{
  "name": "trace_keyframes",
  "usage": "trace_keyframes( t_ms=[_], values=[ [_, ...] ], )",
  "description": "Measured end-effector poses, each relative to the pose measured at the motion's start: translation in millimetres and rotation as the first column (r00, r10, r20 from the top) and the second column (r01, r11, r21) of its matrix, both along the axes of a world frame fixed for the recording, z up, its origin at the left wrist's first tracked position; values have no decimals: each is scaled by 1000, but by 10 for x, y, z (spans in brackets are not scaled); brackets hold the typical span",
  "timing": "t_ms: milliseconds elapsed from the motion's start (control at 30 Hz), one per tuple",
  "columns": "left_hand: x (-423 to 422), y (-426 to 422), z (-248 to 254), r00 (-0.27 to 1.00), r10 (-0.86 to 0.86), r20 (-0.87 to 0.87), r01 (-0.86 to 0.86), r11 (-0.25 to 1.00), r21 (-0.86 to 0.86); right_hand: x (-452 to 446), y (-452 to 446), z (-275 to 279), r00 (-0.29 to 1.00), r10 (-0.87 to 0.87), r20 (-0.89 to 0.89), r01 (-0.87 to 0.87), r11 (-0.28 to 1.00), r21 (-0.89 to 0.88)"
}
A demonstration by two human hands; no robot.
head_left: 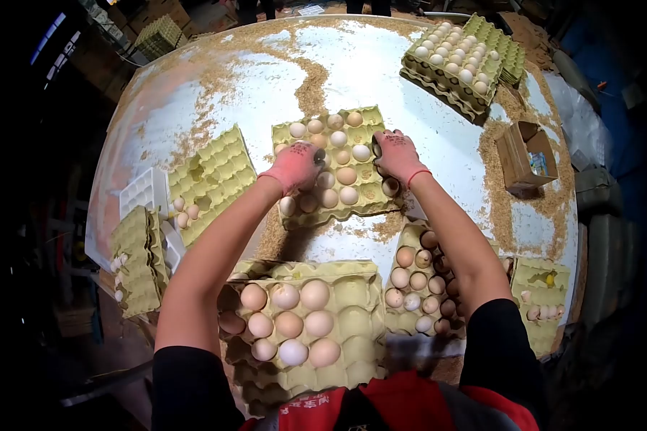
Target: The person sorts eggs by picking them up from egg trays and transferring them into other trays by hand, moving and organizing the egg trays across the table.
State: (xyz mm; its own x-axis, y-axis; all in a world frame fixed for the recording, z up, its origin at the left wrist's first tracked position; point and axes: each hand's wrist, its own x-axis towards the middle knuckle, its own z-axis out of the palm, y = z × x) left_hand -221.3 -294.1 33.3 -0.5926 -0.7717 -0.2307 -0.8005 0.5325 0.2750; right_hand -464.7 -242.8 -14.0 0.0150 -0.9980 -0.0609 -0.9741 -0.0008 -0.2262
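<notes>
A yellow-green egg tray (370,203) with white and brown eggs (346,175) in part of its cups lies in front of me on the table. My left hand (296,167), in a pink glove with dark fingertips, is over the tray's left half. Its fingers are curled down among the eggs and hide whatever is in them. At the tray's right edge is my right hand (398,156), gloved alike, with fingers bent downward and closed; their grip is hidden too. A brown egg (390,187) sits just below that hand.
Nearest me is a tray of large eggs (359,316), beside another filled tray (404,327) partly under my right arm. Stacked egg trays (446,90) stand back right, near a cardboard box (521,161). A sparsely filled tray (219,169) lies left. Sawdust (310,86) is scattered over the table.
</notes>
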Motion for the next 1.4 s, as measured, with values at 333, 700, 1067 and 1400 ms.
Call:
trace_keyframes(
  t_ms=[333, 700, 1067, 1400],
  values=[
    [-659, -807, -616, 996, -83, -17, 72, 928, -365, -294, 116, 10, 457, -43, 888, 281, 955, -98],
    [-802, -960, -781, 984, -77, 159, 135, 909, -394, -32, 983, 13, 981, -2, 196, -5, 999, 38],
    [-556, -1155, -858, 853, 227, -471, -229, 972, 54, -142, 831, -20, 972, 215, 96, -212, 977, -35],
    [-337, -1170, -716, 349, 779, -520, 152, 501, 852, -402, 771, -137, 68, -86, 994, -44, 995, 89]
  ],
)
